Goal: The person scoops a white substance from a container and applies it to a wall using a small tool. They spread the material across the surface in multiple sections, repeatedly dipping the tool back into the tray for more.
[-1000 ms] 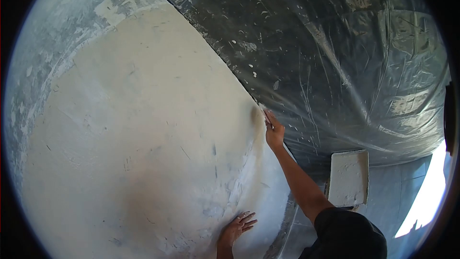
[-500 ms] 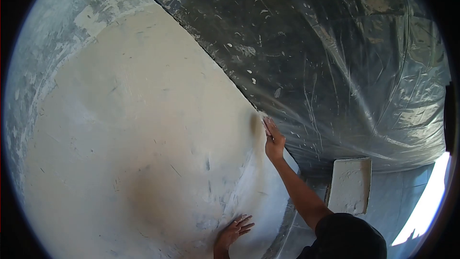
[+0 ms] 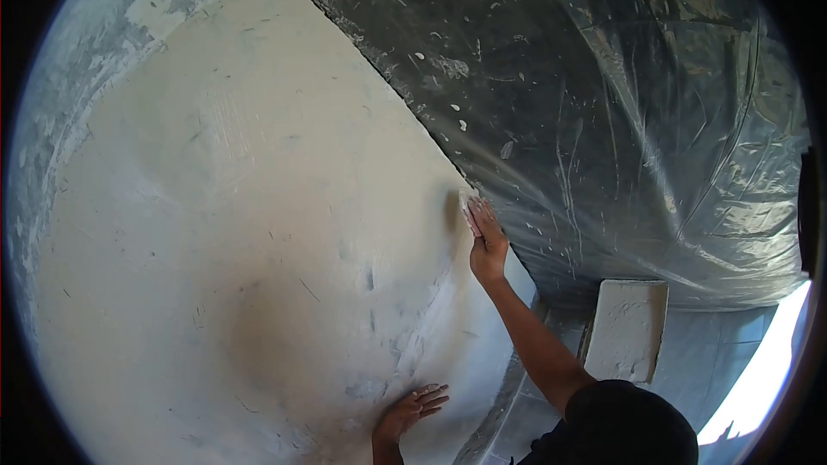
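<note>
My right hand (image 3: 488,245) is closed around a small flat tool (image 3: 468,205) smeared with whitish filler; its exact kind is hard to make out. The tool lies against the pale coated wall (image 3: 258,146), close to the diagonal edge where dark plastic sheeting (image 3: 560,60) begins. Lower down, my left hand (image 3: 412,411) rests on or very near the same wall, fingers spread, holding nothing. Whitish spots mark its fingertips. Grey scuffs and short scratches show in the coating between both hands.
A shallow rectangular tray (image 3: 633,282) with whitish filler (image 3: 627,336) stands at lower right, below the sheeting. Grey tiled floor (image 3: 534,418) shows beside the wall's base. Along the far left, the wall (image 3: 52,146) has a patchy blue-grey surface. Splashes dot the wrinkled sheeting.
My right hand has shifted slightly left and the tool now shows more on the wall side of the edge. My left hand has moved slightly left. The view has shifted a little.
</note>
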